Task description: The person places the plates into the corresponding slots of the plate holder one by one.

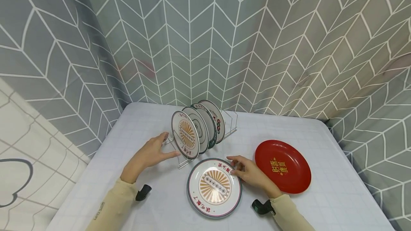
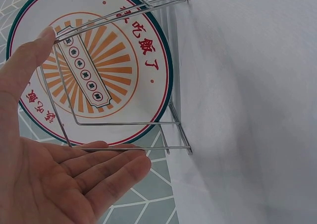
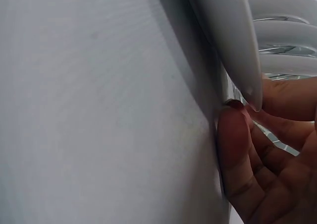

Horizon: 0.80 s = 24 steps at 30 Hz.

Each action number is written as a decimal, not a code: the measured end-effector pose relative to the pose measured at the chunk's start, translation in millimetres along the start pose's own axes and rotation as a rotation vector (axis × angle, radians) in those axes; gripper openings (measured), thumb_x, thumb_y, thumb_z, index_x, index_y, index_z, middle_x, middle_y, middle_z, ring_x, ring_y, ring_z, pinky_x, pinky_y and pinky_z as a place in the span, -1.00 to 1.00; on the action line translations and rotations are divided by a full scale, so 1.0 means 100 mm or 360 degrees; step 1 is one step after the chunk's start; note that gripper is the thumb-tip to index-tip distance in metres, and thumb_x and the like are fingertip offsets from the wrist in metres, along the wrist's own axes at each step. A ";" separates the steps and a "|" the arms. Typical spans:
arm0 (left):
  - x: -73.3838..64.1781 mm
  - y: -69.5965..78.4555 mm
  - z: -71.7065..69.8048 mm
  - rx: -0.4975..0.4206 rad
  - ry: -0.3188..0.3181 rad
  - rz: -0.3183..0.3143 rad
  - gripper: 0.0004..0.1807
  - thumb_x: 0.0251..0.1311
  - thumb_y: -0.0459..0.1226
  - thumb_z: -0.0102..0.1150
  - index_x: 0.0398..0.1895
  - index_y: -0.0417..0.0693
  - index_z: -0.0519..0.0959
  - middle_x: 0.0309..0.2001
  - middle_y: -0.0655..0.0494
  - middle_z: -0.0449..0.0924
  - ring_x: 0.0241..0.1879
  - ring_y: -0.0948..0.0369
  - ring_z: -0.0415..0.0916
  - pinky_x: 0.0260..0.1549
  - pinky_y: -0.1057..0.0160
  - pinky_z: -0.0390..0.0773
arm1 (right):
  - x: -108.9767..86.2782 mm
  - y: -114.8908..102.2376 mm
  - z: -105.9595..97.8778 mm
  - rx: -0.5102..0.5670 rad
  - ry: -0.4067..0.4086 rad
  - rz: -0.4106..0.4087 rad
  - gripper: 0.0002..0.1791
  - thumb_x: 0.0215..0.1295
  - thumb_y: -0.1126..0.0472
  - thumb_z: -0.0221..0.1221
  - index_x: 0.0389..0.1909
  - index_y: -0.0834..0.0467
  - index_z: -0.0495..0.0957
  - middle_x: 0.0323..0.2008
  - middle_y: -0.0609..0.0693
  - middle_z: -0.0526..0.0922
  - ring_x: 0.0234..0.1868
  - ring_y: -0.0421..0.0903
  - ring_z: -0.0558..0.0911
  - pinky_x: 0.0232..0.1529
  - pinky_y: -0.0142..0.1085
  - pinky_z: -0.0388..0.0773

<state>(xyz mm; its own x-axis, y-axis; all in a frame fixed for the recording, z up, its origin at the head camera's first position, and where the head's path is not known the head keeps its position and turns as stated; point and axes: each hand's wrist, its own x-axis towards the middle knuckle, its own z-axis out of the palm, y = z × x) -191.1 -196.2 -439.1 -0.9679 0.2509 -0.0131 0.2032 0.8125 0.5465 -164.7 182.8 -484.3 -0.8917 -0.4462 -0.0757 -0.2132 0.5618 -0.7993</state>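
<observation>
My left hand (image 1: 151, 151) is at the near left end of a wire dish rack (image 1: 180, 165). In the left wrist view its thumb touches the top of the end wire loop, and its straight fingers lie along the lower wire. My right hand (image 1: 252, 175) pinches the upper right rim of a white plate (image 1: 196, 191) with an orange sunburst and red characters. Seen from the right wrist, fingertips and thumb (image 3: 233, 135) lie either side of that plate's edge (image 3: 223, 30). A matching sunburst plate (image 1: 178, 134) stands upright in the rack's nearest slot.
Behind that plate, several more patterned plates (image 1: 216, 117) stand in the rack. A red oval plate (image 1: 295, 167) with gold characters lies to the right. All rest on a white cloth-covered table (image 1: 334, 145), with a grey patterned curtain (image 1: 205, 45) along its back.
</observation>
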 end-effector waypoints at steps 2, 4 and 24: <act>0.00 0.00 0.00 0.0005 0.0003 0.0000 0.19 -0.01 0.32 0.28 0.43 -0.40 0.14 0.31 -0.37 0.37 0.29 -0.20 0.39 0.26 -0.19 0.39 | 0.00 0.00 0.00 -0.0017 -0.0015 0.0024 -0.51 0.26 0.23 0.29 0.22 0.16 0.51 -0.22 0.00 0.53 -0.29 -0.15 0.45 -0.41 -0.48 0.48; 0.00 0.00 0.00 0.0009 0.0009 0.0001 0.19 0.00 0.31 0.28 0.43 -0.41 0.14 0.30 -0.37 0.38 0.28 -0.21 0.39 0.25 -0.20 0.39 | 0.00 -0.01 0.00 -0.0013 -0.0030 0.0046 -0.55 0.28 0.23 0.28 0.19 0.16 0.53 -0.25 -0.01 0.53 -0.28 -0.14 0.45 -0.40 -0.48 0.49; 0.01 -0.02 0.02 0.0007 0.0014 0.0018 0.19 0.00 0.32 0.28 0.42 -0.42 0.14 0.32 -0.37 0.36 0.29 -0.20 0.39 0.27 -0.19 0.39 | 0.00 -0.04 0.01 -0.0103 -0.0068 0.0009 -0.58 0.27 0.21 0.29 0.13 0.22 0.55 -0.30 -0.09 0.54 -0.28 -0.16 0.44 -0.31 -0.47 0.47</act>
<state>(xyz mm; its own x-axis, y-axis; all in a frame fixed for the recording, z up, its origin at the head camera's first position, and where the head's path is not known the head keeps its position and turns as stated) -192.1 -196.1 -441.6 -0.9668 0.2555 0.0006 0.2149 0.8119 0.5428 -163.3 179.9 -482.1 -0.8755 -0.4713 -0.1066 -0.2347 0.6076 -0.7587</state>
